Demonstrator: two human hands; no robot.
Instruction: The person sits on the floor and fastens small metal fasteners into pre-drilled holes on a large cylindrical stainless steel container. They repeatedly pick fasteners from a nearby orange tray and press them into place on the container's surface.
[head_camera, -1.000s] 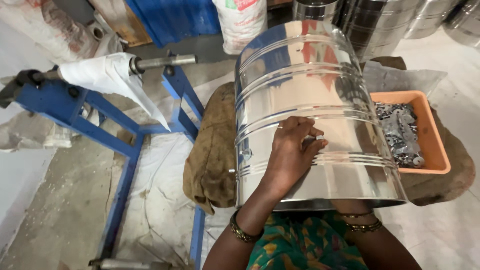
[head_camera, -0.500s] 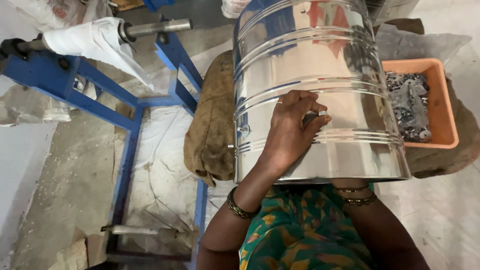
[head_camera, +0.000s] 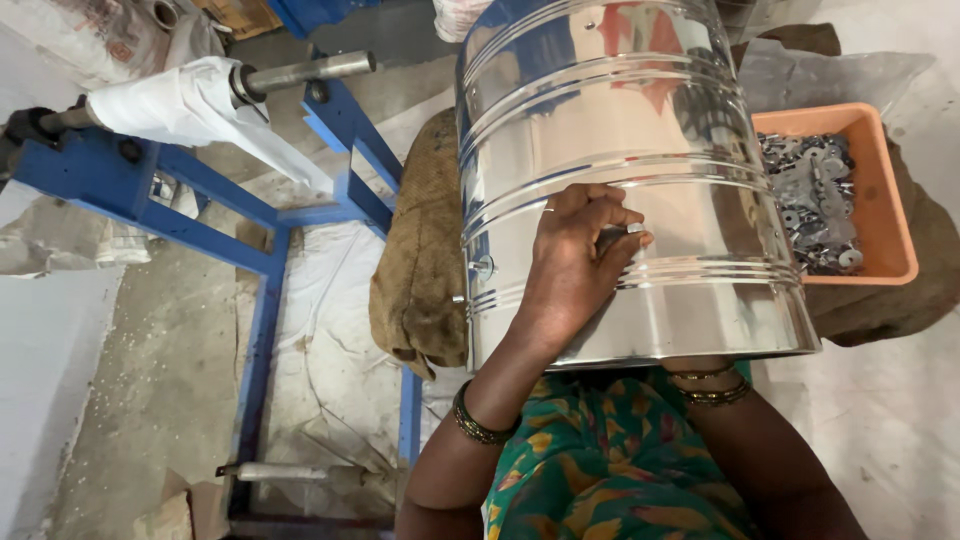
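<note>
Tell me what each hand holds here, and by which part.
The left hand presses on the outer wall of the steel drum, fingers curled near a rib. The right hand is hidden inside the drum, so its hold cannot be told.

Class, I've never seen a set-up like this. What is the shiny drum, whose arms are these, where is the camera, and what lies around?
The camera sits on the person's head and looks down, so the arms at the bottom are the person's own. The big shiny thing is a steel drum lying on its side against the person's lap. The left hand rests flat on the drum's outer wall, pinching something small that I cannot make out. The right hand is hidden: that arm, with bangles at the wrist, goes under the drum's rim. Beside the drum lies brown sacking. To the right, an orange tray holds small metal pieces. To the left stands a blue metal frame carrying a roll of white sheet on a bar.
</note>
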